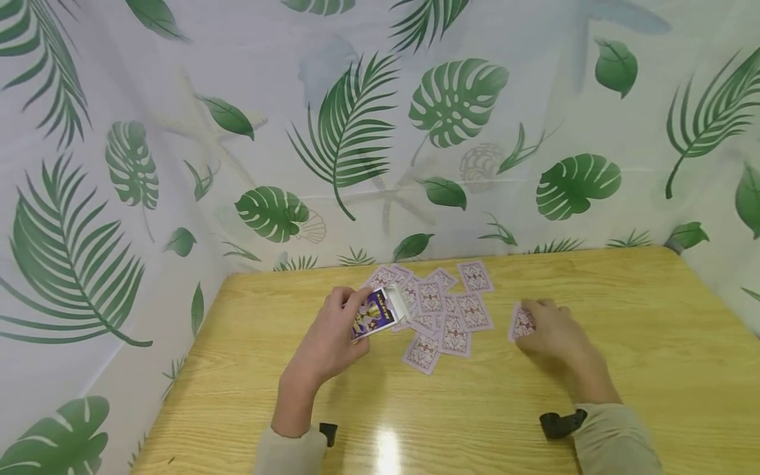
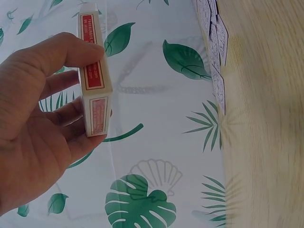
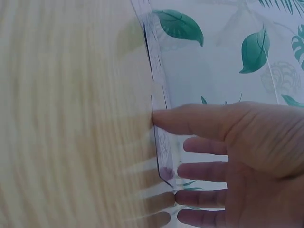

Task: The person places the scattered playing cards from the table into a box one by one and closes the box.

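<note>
My left hand (image 1: pixel 326 336) grips a small card box (image 1: pixel 375 311) by its sides, tilted above the table. Its face is purple and yellow, and its white end flap stands open towards the right. In the left wrist view, the box (image 2: pixel 94 80) shows red-and-white narrow sides between thumb and fingers. My right hand (image 1: pixel 558 335) touches a single patterned playing card (image 1: pixel 522 322) lying face down. The right wrist view has the thumb at the edge of that card (image 3: pixel 164 152) and the other fingers fairly straight. Several face-down cards (image 1: pixel 454 334) lie scattered and overlapping between my hands.
The wooden table (image 1: pixel 475 415) runs back to a wall covered by a leaf-print cloth (image 1: pixel 510 218). One loose card (image 1: pixel 475 276) lies near the table's back edge. A black strap piece (image 1: pixel 561 424) sits at my right wrist.
</note>
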